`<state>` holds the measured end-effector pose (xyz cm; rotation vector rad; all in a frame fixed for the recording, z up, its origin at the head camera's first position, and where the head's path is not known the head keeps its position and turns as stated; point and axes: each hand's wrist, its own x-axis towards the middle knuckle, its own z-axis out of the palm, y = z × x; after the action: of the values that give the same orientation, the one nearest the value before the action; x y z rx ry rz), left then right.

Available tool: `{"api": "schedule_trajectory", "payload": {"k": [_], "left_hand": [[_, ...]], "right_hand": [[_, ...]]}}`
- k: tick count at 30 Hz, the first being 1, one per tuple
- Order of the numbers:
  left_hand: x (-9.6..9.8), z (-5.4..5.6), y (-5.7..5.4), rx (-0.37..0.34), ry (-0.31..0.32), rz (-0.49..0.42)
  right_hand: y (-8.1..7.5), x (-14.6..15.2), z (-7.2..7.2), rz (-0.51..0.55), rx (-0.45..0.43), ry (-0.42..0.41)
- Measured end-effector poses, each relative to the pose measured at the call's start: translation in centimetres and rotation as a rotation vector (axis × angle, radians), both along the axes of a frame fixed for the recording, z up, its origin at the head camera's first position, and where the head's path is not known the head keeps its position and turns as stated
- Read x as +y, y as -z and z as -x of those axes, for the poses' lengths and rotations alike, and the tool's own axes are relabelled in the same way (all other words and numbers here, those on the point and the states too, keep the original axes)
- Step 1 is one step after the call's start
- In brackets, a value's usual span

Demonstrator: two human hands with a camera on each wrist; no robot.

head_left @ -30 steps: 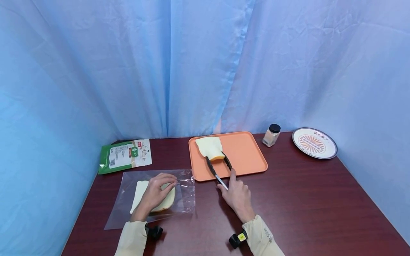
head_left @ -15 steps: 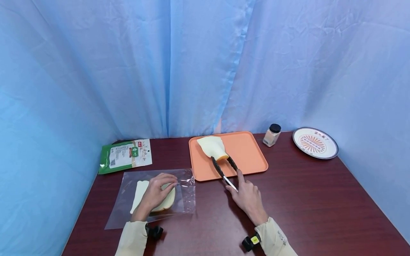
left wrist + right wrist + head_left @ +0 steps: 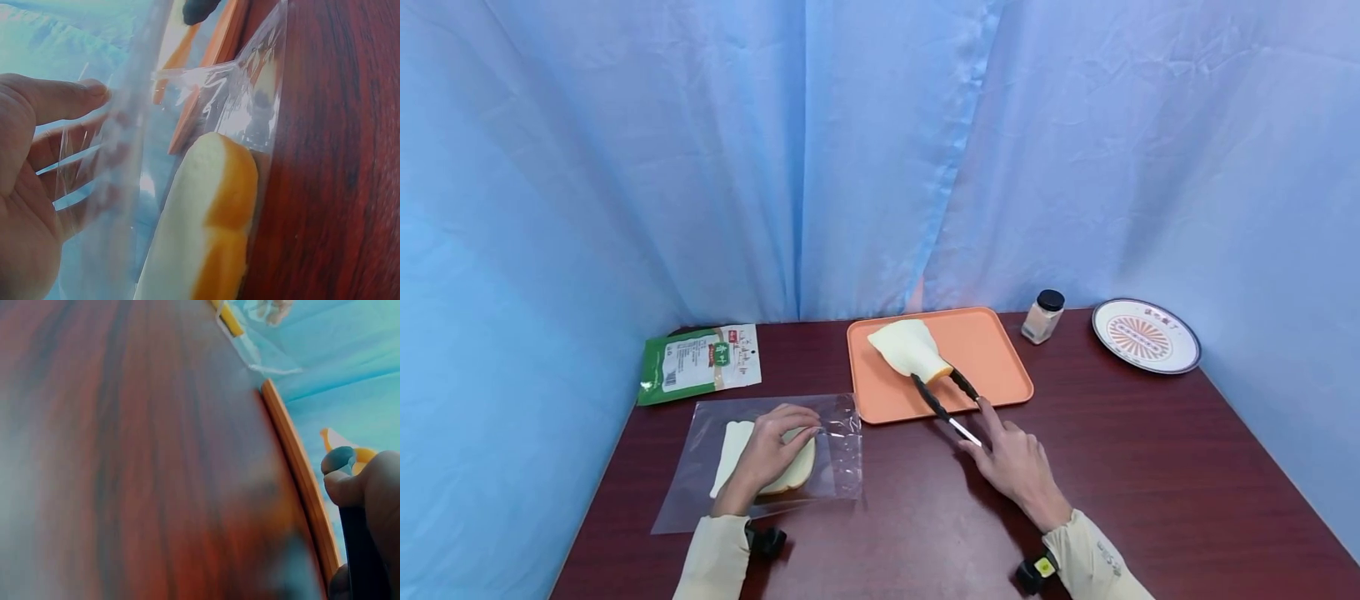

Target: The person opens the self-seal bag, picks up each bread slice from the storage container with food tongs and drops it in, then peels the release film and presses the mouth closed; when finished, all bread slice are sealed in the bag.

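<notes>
My left hand pinches the upper film of a clear plastic bag lying on the table at the left. Inside the bag is a slice of bread, partly hidden under the hand; its brown crust side faces the left wrist camera. My right hand grips tongs with black tips and silver arms. Between those tips, a second bread slice is squeezed at its near end, so that end bunches up over the orange tray. A black tong handle shows under the fingers in the right wrist view.
Behind the bag lies a green and white food packet. Right of the tray stand a spice jar with a black lid and a patterned white plate. Blue curtains enclose the table's back and sides.
My right hand and the tongs have moved to the right, dragging the near end of the gripped bread slice along and turning it. My left hand keeps its place on the bag.
</notes>
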<state>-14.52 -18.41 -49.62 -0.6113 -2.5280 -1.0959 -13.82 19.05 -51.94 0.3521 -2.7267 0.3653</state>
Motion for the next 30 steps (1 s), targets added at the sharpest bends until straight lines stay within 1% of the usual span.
{"api": "schedule_trajectory", "payload": {"k": [5,9,14,19,25,30], "left_hand": [[0.1,0.0,0.1,-0.009,-0.004,0.002],[0.1,0.0,0.0,-0.007,-0.006,0.002],[0.0,-0.1,-0.1,-0.002,0.003,-0.002],[0.0,-0.2,-0.2,-0.004,0.003,-0.005],[-0.1,-0.1,-0.2,-0.005,-0.005,0.000],[-0.1,-0.1,-0.2,-0.009,-0.004,-0.003]], "right_hand": [[-0.1,1.6,-0.2,-0.012,0.011,-0.027],[-0.2,2.7,-0.3,0.003,0.009,-0.051],[-0.2,4.0,-0.5,0.013,-0.018,-0.077],[-0.3,5.5,-0.8,-0.002,-0.029,-0.109],[-0.7,7.0,-1.1,0.001,0.006,-0.147],[-0.5,8.1,-1.5,-0.020,0.041,-0.192]]}}
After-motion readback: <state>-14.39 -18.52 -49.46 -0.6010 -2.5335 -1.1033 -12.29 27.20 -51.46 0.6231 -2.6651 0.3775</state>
